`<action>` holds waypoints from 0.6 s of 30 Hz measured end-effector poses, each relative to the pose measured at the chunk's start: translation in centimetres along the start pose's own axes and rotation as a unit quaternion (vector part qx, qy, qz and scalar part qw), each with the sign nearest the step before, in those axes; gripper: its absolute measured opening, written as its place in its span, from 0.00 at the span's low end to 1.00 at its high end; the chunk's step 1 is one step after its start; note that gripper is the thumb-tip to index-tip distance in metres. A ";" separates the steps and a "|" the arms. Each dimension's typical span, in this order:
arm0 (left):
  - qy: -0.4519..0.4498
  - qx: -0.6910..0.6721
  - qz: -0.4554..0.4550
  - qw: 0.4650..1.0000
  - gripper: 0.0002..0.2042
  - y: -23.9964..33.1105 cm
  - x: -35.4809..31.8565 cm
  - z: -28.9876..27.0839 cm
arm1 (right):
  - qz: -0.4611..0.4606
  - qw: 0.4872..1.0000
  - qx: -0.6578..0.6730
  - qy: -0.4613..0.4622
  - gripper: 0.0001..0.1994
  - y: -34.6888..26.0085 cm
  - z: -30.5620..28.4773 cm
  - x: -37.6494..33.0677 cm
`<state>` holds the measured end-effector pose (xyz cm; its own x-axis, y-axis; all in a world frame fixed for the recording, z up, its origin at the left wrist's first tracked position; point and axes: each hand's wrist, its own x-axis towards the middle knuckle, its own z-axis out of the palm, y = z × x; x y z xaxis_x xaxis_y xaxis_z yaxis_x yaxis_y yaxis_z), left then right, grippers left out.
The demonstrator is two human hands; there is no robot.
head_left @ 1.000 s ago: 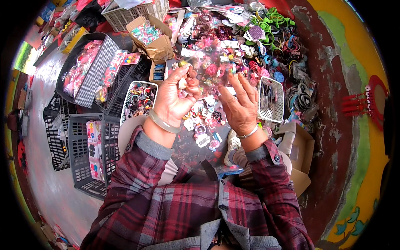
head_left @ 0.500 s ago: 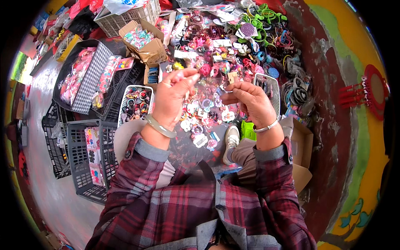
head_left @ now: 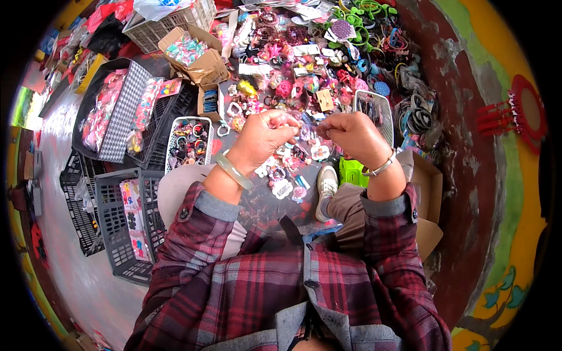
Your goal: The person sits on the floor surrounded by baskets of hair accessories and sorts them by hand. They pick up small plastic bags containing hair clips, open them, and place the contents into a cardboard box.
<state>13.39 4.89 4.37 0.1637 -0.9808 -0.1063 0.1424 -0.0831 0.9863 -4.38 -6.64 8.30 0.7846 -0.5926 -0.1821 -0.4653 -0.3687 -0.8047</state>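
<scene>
My left hand (head_left: pixel 263 139), a pale bangle at its wrist, is closed in a pinch. A bit of pink shows by its curled fingers, but what they hold is too small to name. Level with it, my right hand (head_left: pixel 355 133) has its fingers pressed together and pointing inward; anything in them is hidden. A short gap separates the two hands. Below and beyond them spreads a pile of hair accessories (head_left: pixel 284 88), mostly pink and red. Closer to me lie several hair ties with white and pastel charms (head_left: pixel 281 187).
White baskets stand left (head_left: pixel 188 124) and right (head_left: pixel 388 126) of the pile. Further left are a grey crate (head_left: pixel 120 234), a black case (head_left: pixel 75 137) and an open carton (head_left: pixel 213 73). Green headbands (head_left: pixel 360 35) lie far right. A bright green item (head_left: pixel 352 174) sits beside my shoe (head_left: pixel 328 187).
Both hands have come slightly nearer to me and closer together. My right hand has turned its fingers inward and down. The view has shifted a little.
</scene>
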 end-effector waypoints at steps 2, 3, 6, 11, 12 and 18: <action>-0.004 0.016 -0.002 1.000 0.06 -0.1 0.0 0.0 | 0.048 0.999 0.009 0.011 0.07 -0.1 0.2 0.0; -0.006 0.023 -0.002 1.000 0.06 -0.1 0.0 0.0 | 0.030 0.999 0.008 0.015 0.07 0.0 0.3 0.0; -0.007 0.000 -0.019 1.000 0.07 -0.3 0.2 0.0 | -0.019 0.999 0.004 0.034 0.06 0.3 0.6 0.1; -0.012 -0.028 -0.026 0.999 0.08 -0.2 0.1 0.1 | -0.006 0.996 -0.070 0.057 0.07 0.1 1.0 0.3; -0.011 -0.039 -0.030 0.999 0.08 -0.1 0.1 0.2 | -0.010 0.996 -0.066 0.059 0.07 0.1 1.1 0.4; -0.006 -0.028 -0.013 0.999 0.08 -0.7 0.2 -0.2 | 0.013 0.995 0.103 0.004 0.07 -0.5 0.8 0.1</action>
<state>13.52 4.74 3.65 0.1477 -0.9803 -0.1309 0.2018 -0.0998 0.9743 -3.71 -5.97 8.27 0.7699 -0.6059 -0.2005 -0.3910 -0.1996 -0.8985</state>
